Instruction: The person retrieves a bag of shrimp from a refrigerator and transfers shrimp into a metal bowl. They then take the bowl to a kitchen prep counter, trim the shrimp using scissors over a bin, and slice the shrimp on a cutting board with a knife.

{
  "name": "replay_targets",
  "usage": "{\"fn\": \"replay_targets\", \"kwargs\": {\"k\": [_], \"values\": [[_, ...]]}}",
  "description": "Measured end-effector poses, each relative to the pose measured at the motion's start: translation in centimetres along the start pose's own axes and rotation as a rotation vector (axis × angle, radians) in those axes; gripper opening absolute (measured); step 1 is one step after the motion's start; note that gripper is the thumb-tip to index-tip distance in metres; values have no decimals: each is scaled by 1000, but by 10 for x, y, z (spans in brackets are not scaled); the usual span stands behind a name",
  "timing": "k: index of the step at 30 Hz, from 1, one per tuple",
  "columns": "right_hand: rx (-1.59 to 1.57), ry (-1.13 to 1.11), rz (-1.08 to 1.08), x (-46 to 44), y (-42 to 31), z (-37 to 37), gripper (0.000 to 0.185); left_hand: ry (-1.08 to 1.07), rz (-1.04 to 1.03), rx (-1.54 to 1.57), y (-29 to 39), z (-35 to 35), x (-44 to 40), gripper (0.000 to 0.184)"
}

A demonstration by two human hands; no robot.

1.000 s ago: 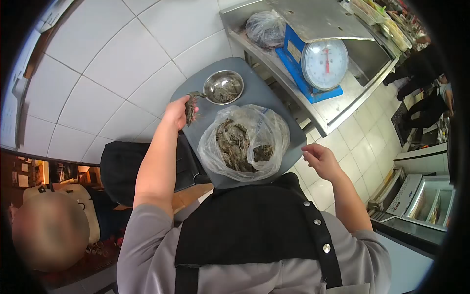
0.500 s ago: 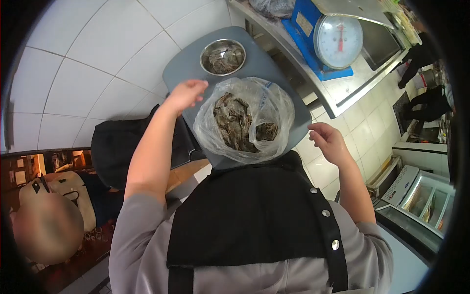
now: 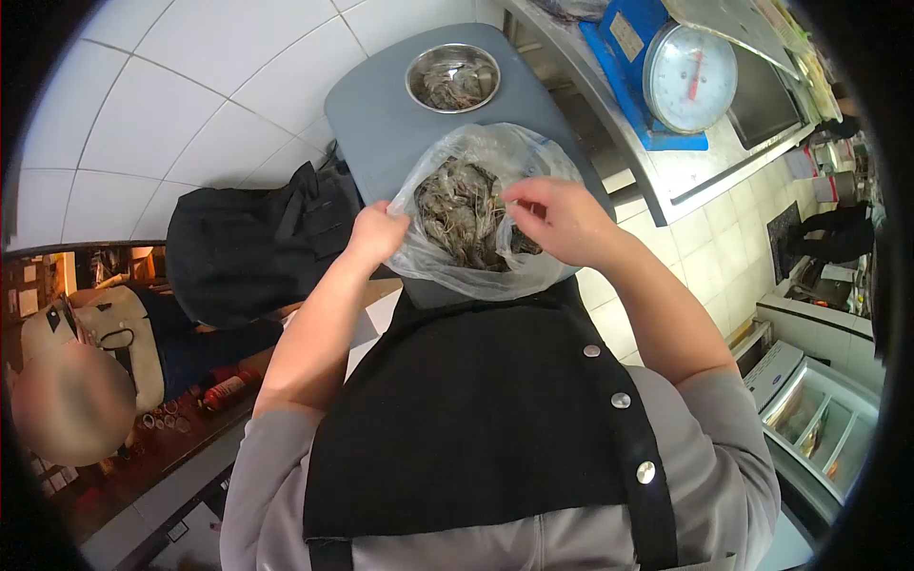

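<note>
One heap of grey-brown shrimp [image 3: 459, 205] is sitting mid-frame in a clear plastic bag [image 3: 466, 285], just left of the right hand [image 3: 562, 224], fingers curling (can't tell if pinching), left hand [image 3: 380, 233] clamping its rim.

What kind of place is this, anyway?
Probably a restaurant kitchen or seafood prep area: a blue dial scale stands on a metal counter, what look like raw shrimp fill an open plastic bag, and a glass-fronted cooler sits at the lower right.

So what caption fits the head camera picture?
Left hand and right hand at a plastic bag of shrimp, a metal bowl beyond.
</note>
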State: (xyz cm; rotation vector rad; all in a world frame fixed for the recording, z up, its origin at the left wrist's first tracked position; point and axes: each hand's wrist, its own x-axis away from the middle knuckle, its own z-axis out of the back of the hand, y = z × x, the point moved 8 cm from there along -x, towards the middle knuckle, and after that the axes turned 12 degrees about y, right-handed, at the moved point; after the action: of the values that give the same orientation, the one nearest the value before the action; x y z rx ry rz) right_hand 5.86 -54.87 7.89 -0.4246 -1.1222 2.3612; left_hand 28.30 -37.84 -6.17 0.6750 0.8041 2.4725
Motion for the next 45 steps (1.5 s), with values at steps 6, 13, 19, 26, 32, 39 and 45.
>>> {"fn": "replay_targets", "kwargs": {"k": [6,13,19,26,32,39,45], "values": [[407,-393,296,23,6,-45,23,-3,-6,40,-27,-7,-3,42],[466,-513,244,47,22,-49,19,565,-632,-388,111,62,81,37],[381,-454,275,44,14,-50,16,-14,-723,-402,81,-20,55,40],[334,-403,299,50,18,-57,15,0,-769,-594,76,-25,49,41],[210,-320,210,46,19,-38,17,87,-777,-420,82,-11,37,31],[-71,-31,-5,23,24,-7,28,-163,86,706,69,32,25,25],[-546,-76,-92,0,0,-34,61,-275,324,992,102,31,57,33]]}}
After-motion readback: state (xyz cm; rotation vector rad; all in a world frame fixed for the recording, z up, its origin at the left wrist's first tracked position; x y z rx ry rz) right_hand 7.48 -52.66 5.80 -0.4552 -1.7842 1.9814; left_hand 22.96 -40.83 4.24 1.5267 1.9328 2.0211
